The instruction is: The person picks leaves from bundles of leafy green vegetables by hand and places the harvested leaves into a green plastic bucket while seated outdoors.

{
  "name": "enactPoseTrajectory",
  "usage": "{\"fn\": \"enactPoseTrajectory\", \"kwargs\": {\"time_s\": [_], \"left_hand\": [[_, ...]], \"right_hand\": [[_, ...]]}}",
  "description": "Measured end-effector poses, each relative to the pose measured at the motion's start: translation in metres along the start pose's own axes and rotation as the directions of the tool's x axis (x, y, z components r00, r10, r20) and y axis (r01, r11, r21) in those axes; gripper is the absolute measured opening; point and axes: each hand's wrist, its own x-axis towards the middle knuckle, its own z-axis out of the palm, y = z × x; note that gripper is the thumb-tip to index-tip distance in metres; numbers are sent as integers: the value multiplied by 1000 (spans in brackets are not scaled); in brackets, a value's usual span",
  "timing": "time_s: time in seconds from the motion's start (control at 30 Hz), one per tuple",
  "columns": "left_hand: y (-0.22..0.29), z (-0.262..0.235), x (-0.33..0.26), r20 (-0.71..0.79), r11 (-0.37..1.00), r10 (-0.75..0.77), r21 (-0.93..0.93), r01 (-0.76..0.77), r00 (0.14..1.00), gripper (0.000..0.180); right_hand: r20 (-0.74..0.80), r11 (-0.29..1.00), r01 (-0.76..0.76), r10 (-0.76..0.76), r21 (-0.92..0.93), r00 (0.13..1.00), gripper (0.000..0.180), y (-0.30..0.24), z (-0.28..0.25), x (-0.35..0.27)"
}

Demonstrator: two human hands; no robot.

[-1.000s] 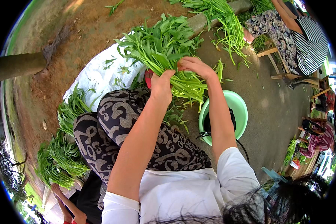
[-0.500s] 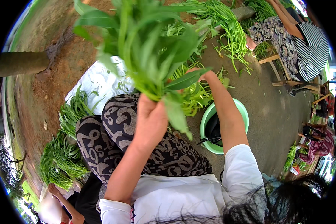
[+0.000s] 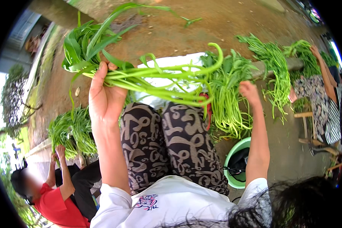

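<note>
Since earlier: bunch of green stalks swung from upright to crosswise | left hand clamped on leafy end, stems trailing right | right hand apart, fingers curled on greens pile

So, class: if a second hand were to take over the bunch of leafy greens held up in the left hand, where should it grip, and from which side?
Probably the bare stems just right of the left hand. On the bunch of greens the stems run sideways, packed together there, while the leafy tops fan out leftward and the far stem ends splay and curl. Come from above, fingers wrapping across the stems.
</note>
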Motion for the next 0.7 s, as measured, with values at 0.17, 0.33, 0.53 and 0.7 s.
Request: {"fn": "enactPoseTrajectory", "kwargs": {"time_s": [0.17, 0.33, 0.53, 0.7], "left_hand": [[49, -33, 9, -67, 984, 171, -30, -173, 983, 10], [73, -47, 1, -70, 955, 293, 68, -289, 953, 11], [72, -33, -22, -30, 967, 203, 163, -195, 979, 10], [57, -41, -34, -143, 994, -64, 77, 75, 988, 17]], "right_hand": [[-413, 830, 272, -55, 487, 909, 23, -177, 8, 29], [-118, 831, 478, -465, 285, 878, 35, -335, 64, -16], [241, 558, 825, -791, -92, 562, 76, -394, 125, -54], [665, 897, 401, -416, 188, 620, 83, -387, 161, -77]]}}
